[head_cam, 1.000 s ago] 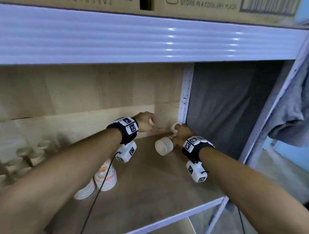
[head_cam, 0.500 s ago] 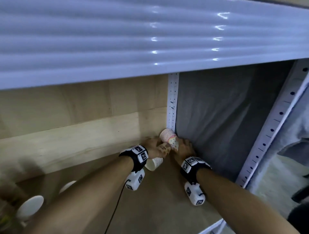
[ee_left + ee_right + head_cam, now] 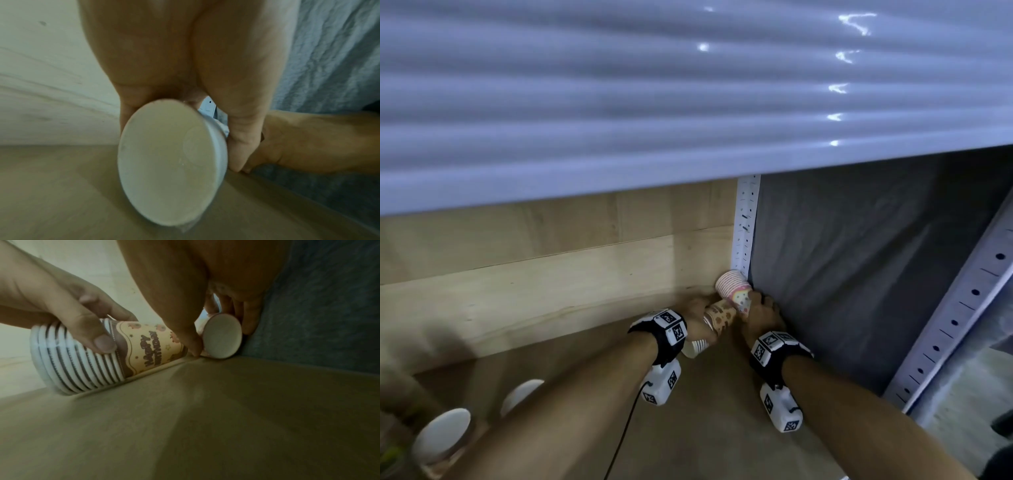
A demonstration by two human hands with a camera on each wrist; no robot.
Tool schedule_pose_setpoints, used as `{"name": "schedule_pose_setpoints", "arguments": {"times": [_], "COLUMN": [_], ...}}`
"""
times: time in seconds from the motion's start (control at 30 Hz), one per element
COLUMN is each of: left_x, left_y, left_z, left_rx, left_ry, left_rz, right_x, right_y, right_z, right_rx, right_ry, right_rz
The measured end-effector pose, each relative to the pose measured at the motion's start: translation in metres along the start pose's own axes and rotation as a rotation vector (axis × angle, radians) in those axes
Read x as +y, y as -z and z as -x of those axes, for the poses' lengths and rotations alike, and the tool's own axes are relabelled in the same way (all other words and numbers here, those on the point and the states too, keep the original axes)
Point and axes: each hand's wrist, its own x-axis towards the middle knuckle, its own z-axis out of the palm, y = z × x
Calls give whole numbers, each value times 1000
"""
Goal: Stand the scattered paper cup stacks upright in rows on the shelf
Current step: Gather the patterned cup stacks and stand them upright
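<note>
Both hands are deep in the shelf's back right corner. My left hand point(image 3: 700, 308) grips a brown and cream "Happy Birthday" cup stack point(image 3: 144, 350) that lies slanted on the shelf board point(image 3: 722, 428), its white open mouth point(image 3: 172, 162) facing my wrist. My right hand point(image 3: 760, 308) has thumb and fingers curled round a pink patterned cup stack point(image 3: 734, 291). That stack is tilted with its rims up toward the back post, and its white base point(image 3: 223, 335) faces my right wrist. The two stacks touch near the corner.
A wide white beam point(image 3: 688, 102) of the shelf above hangs low over the opening. Grey cloth point(image 3: 859, 274) closes the right side, and a wooden panel point(image 3: 551, 274) closes the back. A perforated white post point(image 3: 744, 222) stands in the corner. Blurred white cup ends point(image 3: 441, 435) show at the lower left.
The camera has dropped closer under the beam. Both hands have gone further into the back right corner with the stacks, and the pink stack has tipped up against the post.
</note>
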Motion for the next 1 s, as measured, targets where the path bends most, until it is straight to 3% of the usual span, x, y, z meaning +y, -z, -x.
{"name": "schedule_pose_setpoints", "arguments": {"times": [0.27, 0.47, 0.77, 1.0], "left_x": [-15, -30, -57, -71], "left_y": [23, 38, 28, 3], "left_z": [13, 31, 54, 62], "left_rx": [144, 355, 524, 527], "left_ry": [50, 62, 194, 252], "left_rz": [150, 445, 630, 636], "right_x": [-20, -53, -100, -119], "right_y": [30, 67, 83, 77], "right_z": [5, 3, 6, 17], "right_rx": [-3, 20, -199, -268], "right_ry": [5, 114, 321, 482], "right_rz": [-18, -67, -23, 96]}}
